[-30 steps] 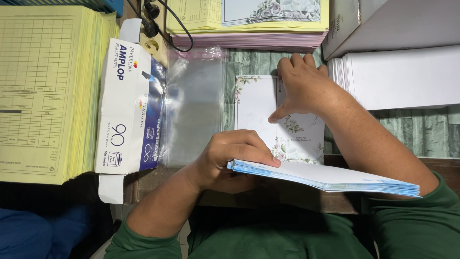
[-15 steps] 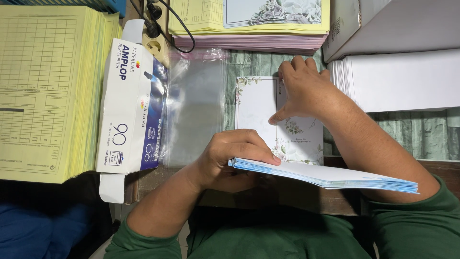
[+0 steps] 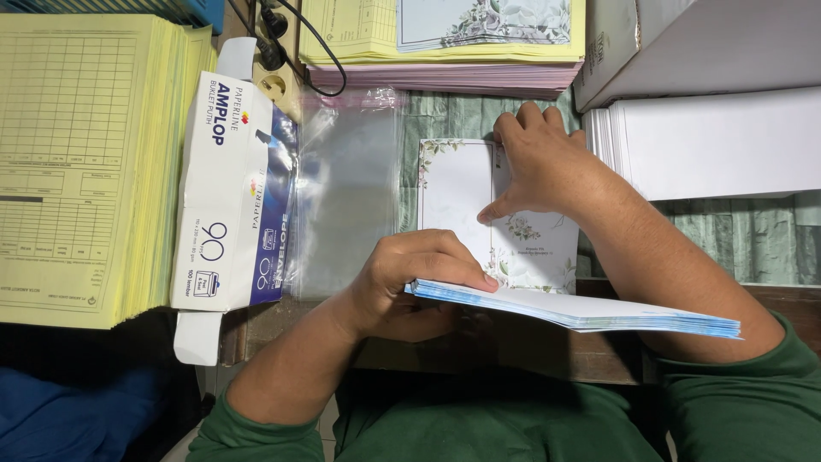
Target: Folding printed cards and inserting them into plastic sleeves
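Blue-edged card stack (image 3: pixel 590 312) in left hand (image 3: pixel 410 282), long axis left-right.

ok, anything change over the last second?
Nothing visibly changed. The left hand still grips the card stack, and the right hand still rests on the floral card beside the clear bag.

Flat floral-bordered white card (image 3: pixel 453 201) on green cloth; fanned blue-edged envelope stack (image 3: pixel 581 310) just below, held level.
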